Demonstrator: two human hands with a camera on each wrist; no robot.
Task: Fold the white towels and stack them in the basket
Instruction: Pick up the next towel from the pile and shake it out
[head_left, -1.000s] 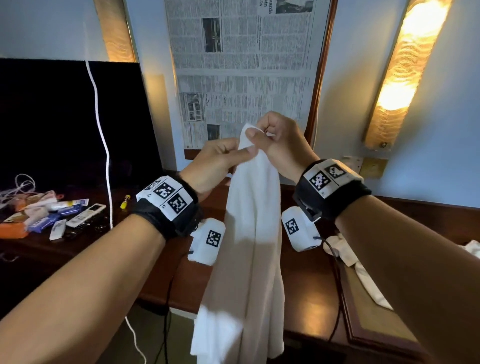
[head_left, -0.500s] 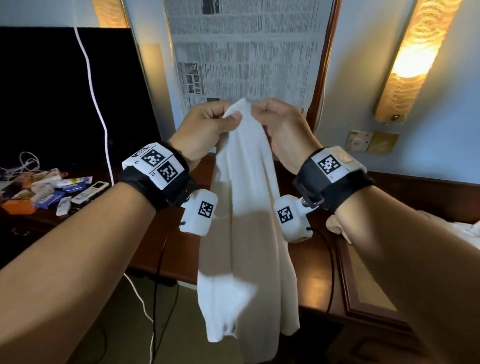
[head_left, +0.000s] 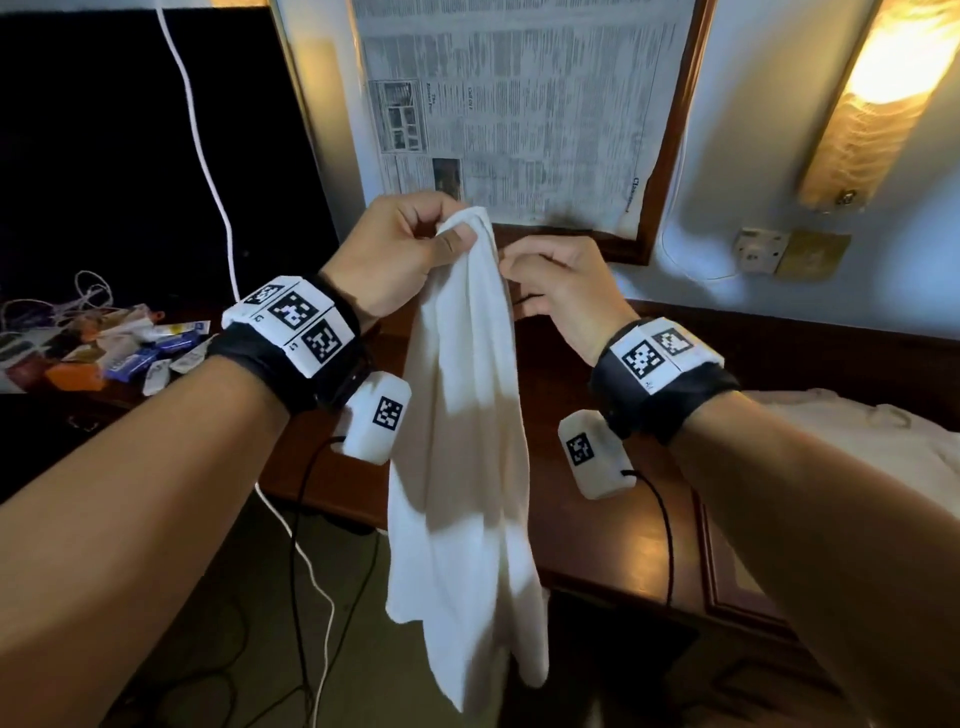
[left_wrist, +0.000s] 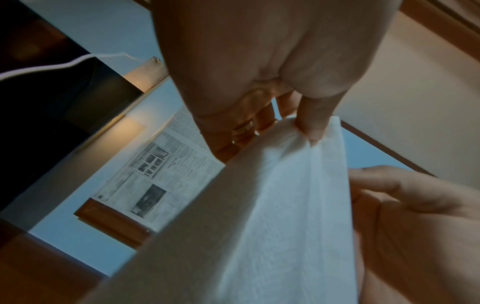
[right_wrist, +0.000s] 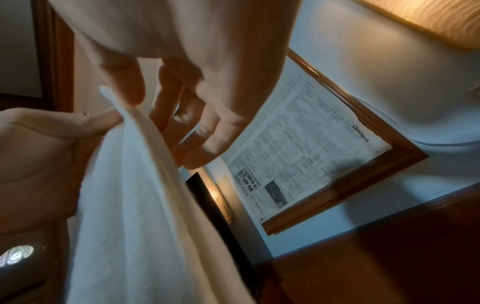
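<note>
A white towel (head_left: 462, 467) hangs lengthwise in front of me over the desk edge, bunched at its top. My left hand (head_left: 457, 236) pinches that top between thumb and fingers; the left wrist view shows the thumb (left_wrist: 311, 127) pressed on the cloth (left_wrist: 272, 216). My right hand (head_left: 506, 262) sits just right of and below it, its curled fingers at the towel's right edge. In the right wrist view its thumb (right_wrist: 127, 88) meets the towel's hem (right_wrist: 135, 185). More white cloth (head_left: 857, 431) lies heaped on the desk at the right. No basket is in view.
A dark wooden desk (head_left: 597, 545) runs under the towel. On its left are a black screen (head_left: 104, 156), a white cable (head_left: 208, 156) and a clutter of small packets (head_left: 104, 353). Newspaper (head_left: 519, 104) covers a framed panel on the wall. A lit wall lamp (head_left: 872, 104) hangs at the right.
Both hands held the towel's top corner together. Now the right hand has slid down and to the right along the edge, while the left keeps the top.
</note>
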